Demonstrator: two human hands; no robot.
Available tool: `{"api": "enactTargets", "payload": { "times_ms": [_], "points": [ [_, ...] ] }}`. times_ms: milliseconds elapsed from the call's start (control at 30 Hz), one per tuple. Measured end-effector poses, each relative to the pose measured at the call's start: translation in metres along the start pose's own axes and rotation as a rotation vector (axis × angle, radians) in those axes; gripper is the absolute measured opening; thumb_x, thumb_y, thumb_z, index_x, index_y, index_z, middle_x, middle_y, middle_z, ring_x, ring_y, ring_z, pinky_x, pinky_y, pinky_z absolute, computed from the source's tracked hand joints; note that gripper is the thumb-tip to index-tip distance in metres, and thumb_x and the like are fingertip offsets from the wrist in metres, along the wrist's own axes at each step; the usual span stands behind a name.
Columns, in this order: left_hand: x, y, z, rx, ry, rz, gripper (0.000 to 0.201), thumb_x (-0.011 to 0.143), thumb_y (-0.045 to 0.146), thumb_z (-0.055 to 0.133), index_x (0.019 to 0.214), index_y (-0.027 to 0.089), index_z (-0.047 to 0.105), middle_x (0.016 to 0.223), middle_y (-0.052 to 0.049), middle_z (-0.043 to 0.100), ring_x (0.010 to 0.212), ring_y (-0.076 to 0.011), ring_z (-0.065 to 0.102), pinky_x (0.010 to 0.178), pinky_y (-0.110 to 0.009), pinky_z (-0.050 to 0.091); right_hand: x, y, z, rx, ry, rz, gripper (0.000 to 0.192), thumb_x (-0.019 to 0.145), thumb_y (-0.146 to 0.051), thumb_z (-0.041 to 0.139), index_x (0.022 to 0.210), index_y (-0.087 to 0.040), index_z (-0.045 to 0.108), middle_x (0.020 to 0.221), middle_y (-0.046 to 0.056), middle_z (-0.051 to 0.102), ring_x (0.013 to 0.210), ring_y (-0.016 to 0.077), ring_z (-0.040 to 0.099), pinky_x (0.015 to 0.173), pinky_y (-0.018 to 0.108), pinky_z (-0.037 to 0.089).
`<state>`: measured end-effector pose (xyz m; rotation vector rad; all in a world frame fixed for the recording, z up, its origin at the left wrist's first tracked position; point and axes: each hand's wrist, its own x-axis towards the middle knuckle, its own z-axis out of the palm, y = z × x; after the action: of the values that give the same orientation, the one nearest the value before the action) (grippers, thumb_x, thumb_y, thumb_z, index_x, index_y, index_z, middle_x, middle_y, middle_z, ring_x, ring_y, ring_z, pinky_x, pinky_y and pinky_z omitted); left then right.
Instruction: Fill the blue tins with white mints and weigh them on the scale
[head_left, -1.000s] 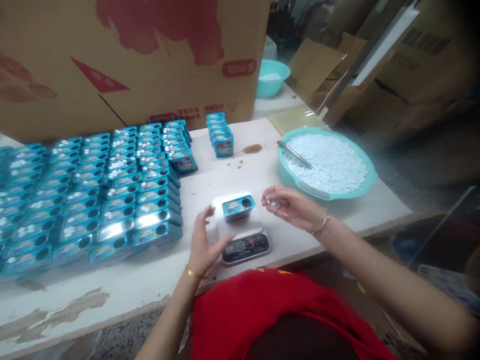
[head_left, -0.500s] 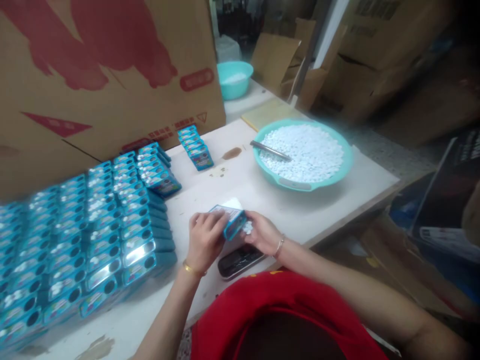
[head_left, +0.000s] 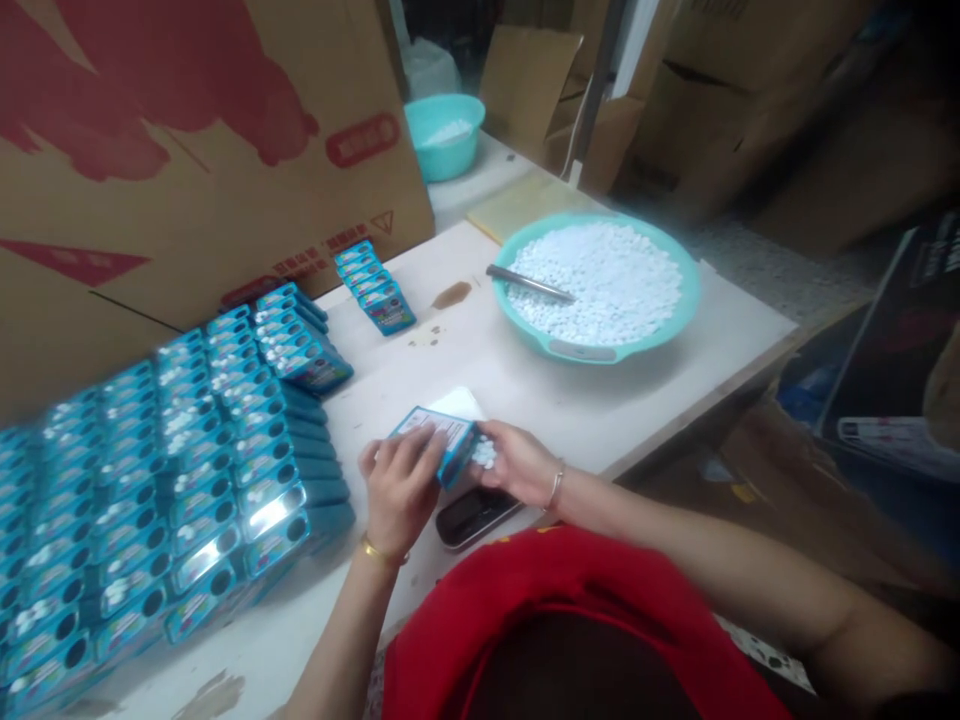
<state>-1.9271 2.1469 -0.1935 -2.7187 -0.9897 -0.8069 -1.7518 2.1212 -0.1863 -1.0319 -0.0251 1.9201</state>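
My left hand [head_left: 401, 485] grips a small blue printed box [head_left: 435, 430] from above, its fingers laid across the printed face. The box tilts, with one end toward my other hand. My right hand [head_left: 521, 465] is cupped palm up at that end and holds several small white pellets [head_left: 484, 452]; its fingertips meet or nearly meet the box. Behind the box lies a flat white object [head_left: 459, 403], partly covered. On the table just below my hands rests a dark, rounded device [head_left: 476, 517] with a pale edge, partly hidden.
Rows of blue boxes [head_left: 202, 450] cover the table's left side, and a short row [head_left: 375, 290] stands apart. A turquoise basin [head_left: 592, 352] of white pellets, with a metal handle [head_left: 529, 283] in them, stands at right. A large carton [head_left: 300, 210] rises behind; another basin [head_left: 446, 158] is farther back.
The whole view has shifted slightly, so most things sit further left and higher. Both hands keep their hold on the box and pellets, and the box has tilted a little.
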Motion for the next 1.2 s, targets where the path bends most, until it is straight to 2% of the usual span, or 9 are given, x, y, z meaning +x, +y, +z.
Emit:
{"api": "enactTargets", "payload": {
  "times_ms": [167,333,500,600,767,867,1033,1200],
  "points": [
    [-0.001,0.002,0.001,-0.022,0.015,-0.012,0.043,0.077,0.009,0.052,0.117,0.025,0.055,0.111,-0.006,0.067,0.097,-0.0221,0.058,0.086,-0.040,0.031,-0.004,0.000,-0.006,-0.018,-0.038,-0.031,0.020,0.088,-0.025,0.042,0.081,-0.012,0.056,0.057,0.000,0.052,0.041,0.0090,0.048,0.030,0.016,0.028],
    [0.001,0.001,-0.001,-0.026,-0.020,-0.026,0.044,0.076,0.007,0.051,0.116,0.024,0.055,0.111,-0.006,0.066,0.097,-0.0227,0.058,0.084,-0.040,0.032,-0.010,0.001,-0.015,-0.057,-0.111,-0.084,0.017,0.078,-0.022,0.047,0.074,-0.010,0.059,0.061,0.004,0.056,0.049,0.0112,0.053,0.037,0.017,0.037],
    [0.005,0.002,-0.007,0.019,-0.072,0.038,0.037,0.081,0.012,0.051,0.116,0.025,0.056,0.110,-0.005,0.067,0.097,-0.0216,0.057,0.086,-0.040,0.030,-0.008,0.004,-0.012,-0.186,-0.025,-0.122,0.016,0.075,-0.026,0.058,0.074,-0.010,0.061,0.058,0.003,0.055,0.047,0.0103,0.051,0.035,0.017,0.035],
    [0.005,0.002,-0.009,0.026,-0.094,0.053,0.033,0.083,0.014,0.052,0.115,0.023,0.056,0.111,-0.006,0.067,0.097,-0.0218,0.056,0.086,-0.039,0.031,-0.006,0.005,-0.011,-0.231,0.023,-0.120,0.016,0.074,-0.025,0.058,0.074,-0.009,0.061,0.055,0.003,0.054,0.046,0.0102,0.051,0.034,0.016,0.034],
    [0.001,0.000,-0.004,-0.047,-0.131,0.004,0.041,0.079,0.012,0.052,0.118,0.026,0.056,0.113,-0.006,0.065,0.097,-0.0225,0.056,0.087,-0.040,0.031,-0.001,0.007,-0.023,-0.157,-0.046,-0.068,0.015,0.071,-0.019,0.048,0.069,-0.009,0.059,0.056,0.005,0.056,0.046,0.0112,0.053,0.035,0.017,0.037],
    [0.001,0.000,0.000,-0.066,-0.126,0.004,0.045,0.075,0.008,0.052,0.117,0.025,0.055,0.113,-0.006,0.065,0.096,-0.0224,0.056,0.086,-0.040,0.031,-0.001,0.006,-0.029,-0.150,-0.070,-0.071,0.017,0.073,-0.022,0.049,0.070,-0.009,0.060,0.058,0.005,0.057,0.047,0.0117,0.054,0.036,0.017,0.039],
    [0.004,0.002,0.003,-0.080,-0.111,0.015,0.049,0.071,0.006,0.051,0.116,0.025,0.054,0.112,-0.006,0.066,0.095,-0.0221,0.056,0.085,-0.040,0.032,-0.004,0.005,-0.028,-0.220,0.004,-0.121,0.017,0.075,-0.026,0.058,0.074,-0.010,0.061,0.055,0.003,0.056,0.046,0.0110,0.053,0.035,0.017,0.038],
    [0.002,0.001,0.006,-0.151,-0.111,-0.013,0.050,0.069,0.005,0.052,0.115,0.024,0.054,0.112,-0.007,0.065,0.095,-0.0231,0.056,0.085,-0.041,0.032,-0.005,0.005,-0.029,-0.208,-0.003,-0.097,0.011,0.068,-0.016,0.051,0.064,-0.010,0.059,0.055,0.005,0.057,0.046,0.0109,0.053,0.036,0.017,0.037]
  ]
}}
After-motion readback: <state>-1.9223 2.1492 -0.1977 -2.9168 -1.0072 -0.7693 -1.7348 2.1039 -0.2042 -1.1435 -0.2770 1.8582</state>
